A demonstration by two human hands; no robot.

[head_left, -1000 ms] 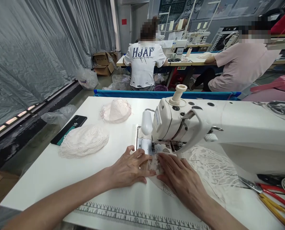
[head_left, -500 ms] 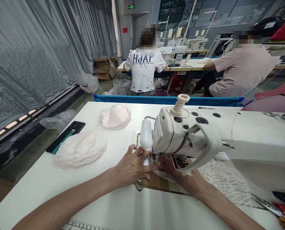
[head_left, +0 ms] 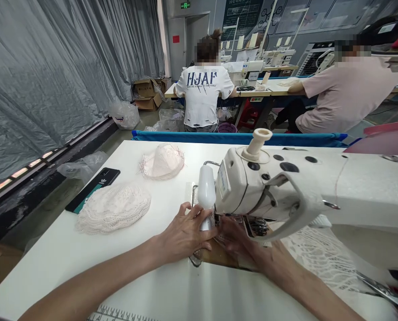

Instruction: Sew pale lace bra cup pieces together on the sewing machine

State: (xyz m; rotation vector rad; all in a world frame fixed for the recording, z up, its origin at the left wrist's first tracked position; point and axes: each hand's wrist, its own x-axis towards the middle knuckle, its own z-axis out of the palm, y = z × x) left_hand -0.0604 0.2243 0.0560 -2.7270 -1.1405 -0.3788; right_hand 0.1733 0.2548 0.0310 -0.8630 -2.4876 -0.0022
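Observation:
My left hand lies beside the needle area of a white sewing machine, palm down with fingers spread. Its fingertips reach around the base of a white bulb-shaped part at the machine's front. My right hand is under the machine head, close to the left fingertips. Its fingers are blurred and partly covered, so their grip is unclear. A little pale lace edging shows below the hands. Wider white lace spreads on the table right of my right wrist.
Left on the white table are a stack of lace pieces, a pale cup-shaped piece and a black phone. Scissors lie at right, a ruler at the front edge. Two co-workers sit beyond.
The view has shifted slightly, so the machine appears a little farther right. My right hand is more blurred, and less lace shows beneath it. My left hand keeps nearly the same pose.

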